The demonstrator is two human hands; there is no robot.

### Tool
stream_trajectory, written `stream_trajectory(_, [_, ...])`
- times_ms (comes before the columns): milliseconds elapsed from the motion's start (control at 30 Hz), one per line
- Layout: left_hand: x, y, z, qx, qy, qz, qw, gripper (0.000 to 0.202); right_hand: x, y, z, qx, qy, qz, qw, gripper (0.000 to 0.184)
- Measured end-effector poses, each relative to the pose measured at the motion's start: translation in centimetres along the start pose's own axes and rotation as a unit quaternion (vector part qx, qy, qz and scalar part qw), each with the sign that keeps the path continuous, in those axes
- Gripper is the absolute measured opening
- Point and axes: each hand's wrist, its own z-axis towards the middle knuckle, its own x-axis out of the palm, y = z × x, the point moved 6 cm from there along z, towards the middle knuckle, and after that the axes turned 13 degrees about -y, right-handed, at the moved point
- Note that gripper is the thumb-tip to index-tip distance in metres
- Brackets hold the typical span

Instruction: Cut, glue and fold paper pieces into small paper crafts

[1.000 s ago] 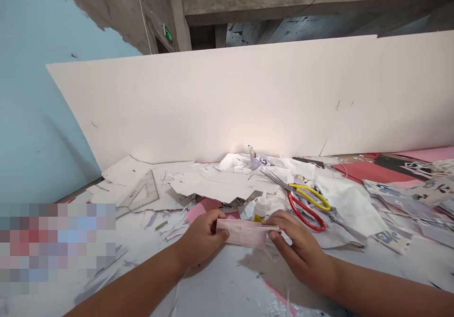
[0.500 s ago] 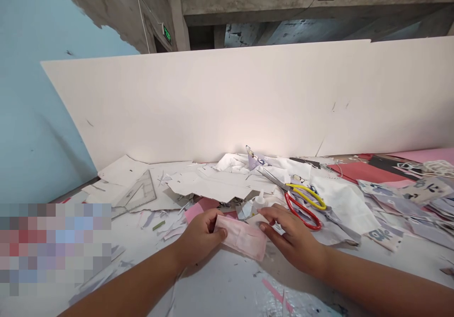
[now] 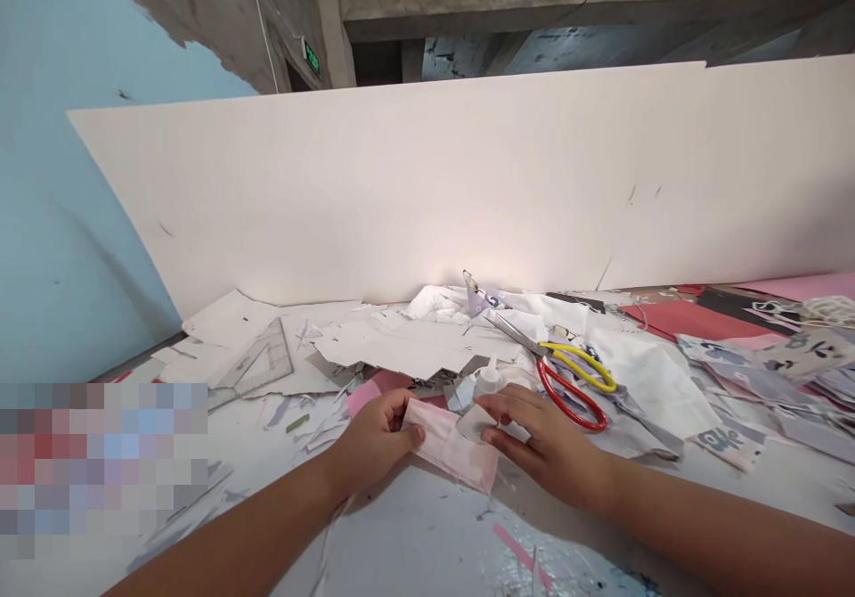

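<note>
Shifted leftward, our spread right hand (image 3: 548,454) presses one folded pink sheet (image 3: 449,447), whose end our left hand (image 3: 374,441) pinches; one glue bottle (image 3: 489,379) and one pair of scissors (image 3: 580,359) lie beyond.

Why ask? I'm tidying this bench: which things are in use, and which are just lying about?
In use: the folded pink piece, between the left hand and the right hand.

Lying about: the red-and-yellow-handled scissors, the small plastic bottle, the clear set square, the white card offcuts.
</note>
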Motion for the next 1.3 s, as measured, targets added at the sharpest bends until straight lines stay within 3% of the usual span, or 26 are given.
stream_trajectory(700, [-0.07, -0.05, -0.03, -0.020, -0.008, -0.024, 0.999, 0.016, 0.85, -0.45, 0.14, 0.109, 0.115, 0.013, 0.987, 0.029])
stream_trajectory(867, [-0.09, 0.24, 0.12, -0.018, -0.003, -0.041, 0.999, 0.018, 0.81, -0.94, -0.29, 0.153, 0.100, -0.017, 0.983, 0.027])
stream_trajectory(1300, [0.26, -0.51, -0.33, -0.030, 0.002, -0.027, 0.999, 0.020, 0.82, -0.65, -0.53, 0.136, 0.072, -0.008, 0.988, 0.026])
